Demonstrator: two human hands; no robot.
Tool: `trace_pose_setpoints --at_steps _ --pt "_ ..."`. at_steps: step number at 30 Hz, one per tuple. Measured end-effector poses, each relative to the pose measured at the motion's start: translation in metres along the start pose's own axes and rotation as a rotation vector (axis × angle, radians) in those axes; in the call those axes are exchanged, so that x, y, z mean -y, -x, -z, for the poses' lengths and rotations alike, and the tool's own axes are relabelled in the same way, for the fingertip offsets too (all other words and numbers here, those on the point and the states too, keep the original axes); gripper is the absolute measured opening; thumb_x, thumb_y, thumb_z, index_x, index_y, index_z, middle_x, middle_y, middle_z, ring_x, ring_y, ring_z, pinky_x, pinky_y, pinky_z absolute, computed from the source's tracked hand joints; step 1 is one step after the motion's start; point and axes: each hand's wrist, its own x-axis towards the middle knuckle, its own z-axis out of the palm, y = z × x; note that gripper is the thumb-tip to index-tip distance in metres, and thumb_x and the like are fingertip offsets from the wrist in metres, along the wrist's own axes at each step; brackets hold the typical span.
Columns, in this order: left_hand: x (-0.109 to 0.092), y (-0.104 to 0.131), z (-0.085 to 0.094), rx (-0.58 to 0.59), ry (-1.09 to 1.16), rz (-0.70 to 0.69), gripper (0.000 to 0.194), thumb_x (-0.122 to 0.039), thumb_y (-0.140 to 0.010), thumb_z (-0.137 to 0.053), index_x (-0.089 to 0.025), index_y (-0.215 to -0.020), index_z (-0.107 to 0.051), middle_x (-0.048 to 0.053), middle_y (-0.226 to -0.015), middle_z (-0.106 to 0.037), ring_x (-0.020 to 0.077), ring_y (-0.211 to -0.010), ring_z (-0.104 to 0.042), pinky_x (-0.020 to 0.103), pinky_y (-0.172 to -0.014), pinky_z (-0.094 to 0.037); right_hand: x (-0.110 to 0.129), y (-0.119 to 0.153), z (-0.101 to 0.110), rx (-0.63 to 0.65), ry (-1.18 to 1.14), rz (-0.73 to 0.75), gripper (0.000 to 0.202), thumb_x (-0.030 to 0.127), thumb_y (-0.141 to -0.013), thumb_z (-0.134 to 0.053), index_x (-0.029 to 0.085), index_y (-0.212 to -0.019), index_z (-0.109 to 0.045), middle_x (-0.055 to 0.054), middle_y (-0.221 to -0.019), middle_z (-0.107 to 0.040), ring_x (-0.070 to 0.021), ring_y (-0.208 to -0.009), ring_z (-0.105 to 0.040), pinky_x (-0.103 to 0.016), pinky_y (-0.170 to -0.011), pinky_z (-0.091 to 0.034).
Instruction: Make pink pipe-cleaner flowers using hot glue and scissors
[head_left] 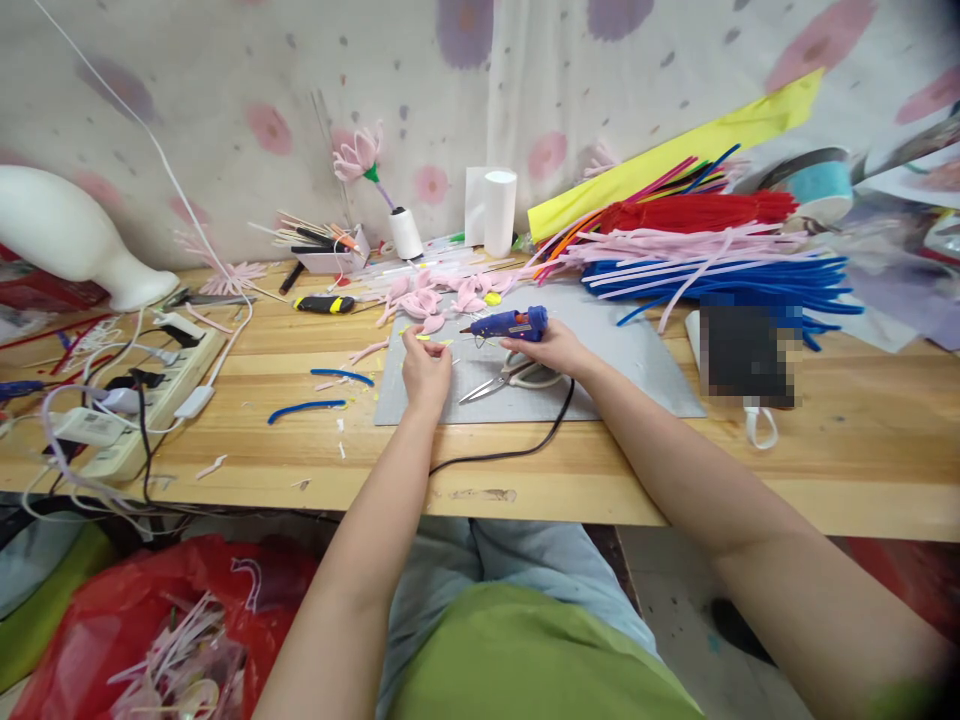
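A blue glue gun (510, 324) is held in my right hand (553, 348), its tip pointing left toward my other hand. My left hand (426, 372) is pinched round a small yellow piece (435, 342), just left of the gun's tip. Below the gun, scissors (517, 378) lie on the grey mat (622, 370), blades to the left. Behind both hands is a pile of pink petal shapes (420, 300), with a small yellow piece beside it. The gun's black cord (510, 455) curves over the table's front part.
Bundles of red (697, 212), pink and blue stems (720, 278) lie at the back right. A power strip (161, 400) with tangled cables is at the left, near a cutter (324, 304). A pink flower (360, 155) stands in a white holder. Blue stem pieces (307, 408) lie left of the mat.
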Motion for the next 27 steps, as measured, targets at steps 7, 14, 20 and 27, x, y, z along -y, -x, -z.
trace_pose_setpoints --at_steps 7,14,20,27 --pt "0.0001 0.0006 -0.0011 0.01 -0.016 -0.013 0.045 -0.014 -0.069 -0.056 -0.022 -0.11 -0.036 -0.001 -0.074 -0.063 0.0172 -0.076 -0.063 0.03 -0.076 -0.045 -0.0001 0.0006 -0.0035 0.039 0.188 0.086 0.039 0.05 -0.067 -0.065 0.015 -0.086 -0.07 -0.003 -0.075 -0.067 -0.0173 -0.069 -0.058 -0.028 -0.066 -0.044" --pt "-0.004 0.0019 0.0005 0.013 -0.034 0.001 0.045 -0.014 -0.07 -0.055 -0.022 -0.11 -0.037 -0.002 -0.074 -0.062 0.0164 -0.075 -0.063 0.029 -0.075 -0.045 -0.0028 0.0007 -0.0091 0.043 0.303 0.154 0.036 0.048 -0.071 -0.063 0.017 -0.087 -0.071 -0.003 -0.074 -0.068 -0.017 -0.068 -0.059 -0.026 -0.064 -0.043" --pt "-0.0044 0.003 0.0005 0.015 0.006 -0.02 0.044 -0.012 -0.069 -0.055 -0.022 -0.108 -0.038 -0.002 -0.073 -0.062 0.0168 -0.073 -0.063 0.03 -0.076 -0.045 0.0 0.0012 -0.0094 0.047 0.274 0.145 0.036 0.05 -0.069 -0.064 0.02 -0.087 -0.071 -0.002 -0.078 -0.069 -0.0179 -0.071 -0.06 -0.026 -0.064 -0.042" --pt "-0.004 0.004 -0.0002 0.005 -0.01 -0.033 0.043 -0.012 -0.069 -0.055 -0.022 -0.108 -0.038 -0.002 -0.073 -0.062 0.0165 -0.072 -0.062 0.03 -0.075 -0.045 0.0022 0.0012 -0.0089 0.051 0.307 0.139 0.035 0.049 -0.07 -0.063 0.02 -0.087 -0.07 -0.003 -0.079 -0.069 -0.0186 -0.074 -0.06 -0.026 -0.065 -0.042"
